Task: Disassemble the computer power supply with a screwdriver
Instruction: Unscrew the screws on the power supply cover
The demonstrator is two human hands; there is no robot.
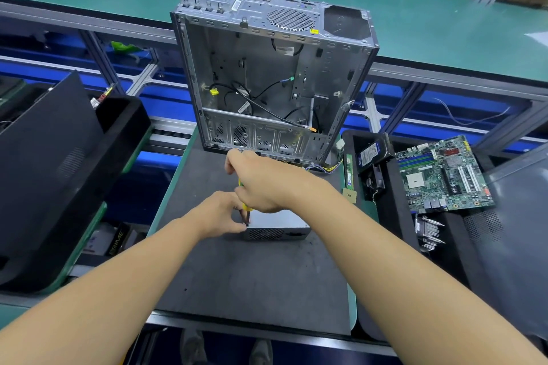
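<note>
Gutted case (267,68) stands at the back of the mat (252,281), loose motherboard (444,175) in the tray (397,225) on the right, nothing blocking. The power supply (278,230) lies mid-mat under the hands. There the right hand (261,184) wraps the screwdriver (246,210) handle, and the left hand (219,213) pinches the shaft at the near-left corner. Looks like a cover screw; next needs steady downward pressure while turning.

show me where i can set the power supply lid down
Barest: the near half of the dark grey mat, between the silver metal power supply box and the front edge; also the mat left of the box. Crowded: left hand and right hand on the yellow screwdriver at the box, the open grey computer case behind, the black tray of parts right.
</note>
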